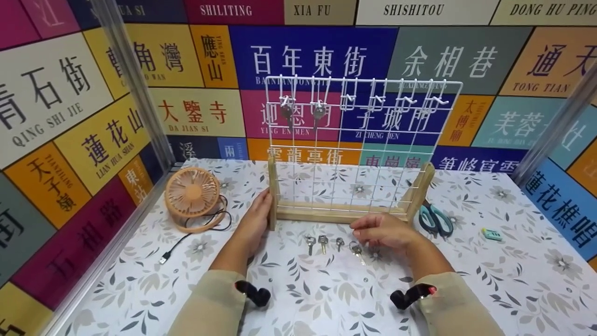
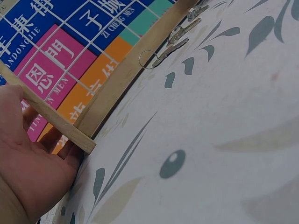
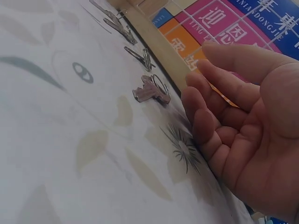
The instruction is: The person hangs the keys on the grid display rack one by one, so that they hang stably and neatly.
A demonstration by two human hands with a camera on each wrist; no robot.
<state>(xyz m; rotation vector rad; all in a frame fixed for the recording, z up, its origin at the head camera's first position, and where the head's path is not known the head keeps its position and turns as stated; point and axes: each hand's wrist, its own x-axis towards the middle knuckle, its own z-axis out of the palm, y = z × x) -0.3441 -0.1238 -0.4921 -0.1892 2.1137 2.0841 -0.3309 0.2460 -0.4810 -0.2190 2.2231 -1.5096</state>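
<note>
A white wire grid rack (image 1: 354, 148) stands upright on a wooden base (image 1: 322, 215). My left hand (image 1: 254, 224) grips the rack's left wooden post (image 2: 60, 123), thumb on one side and fingers behind it. My right hand (image 1: 385, 229) hovers near the base's right part, its fingers loosely bent and nothing between them. Several metal keys lie in a row in front of the base; the rightmost key (image 1: 357, 252), with a ring, is nearest to my right fingertips (image 3: 194, 93). Two key sets, a left one (image 1: 287, 112) and a right one (image 1: 319, 111), hang from the rack's left hooks.
An orange fan (image 1: 193, 191) with a black USB cable (image 1: 179, 242) stands at the left. Teal-handled scissors (image 1: 436, 219) lie by the rack's right foot, and a small green box (image 1: 491, 234) sits farther right. Bare hooks (image 1: 406, 101) line the rack's right half.
</note>
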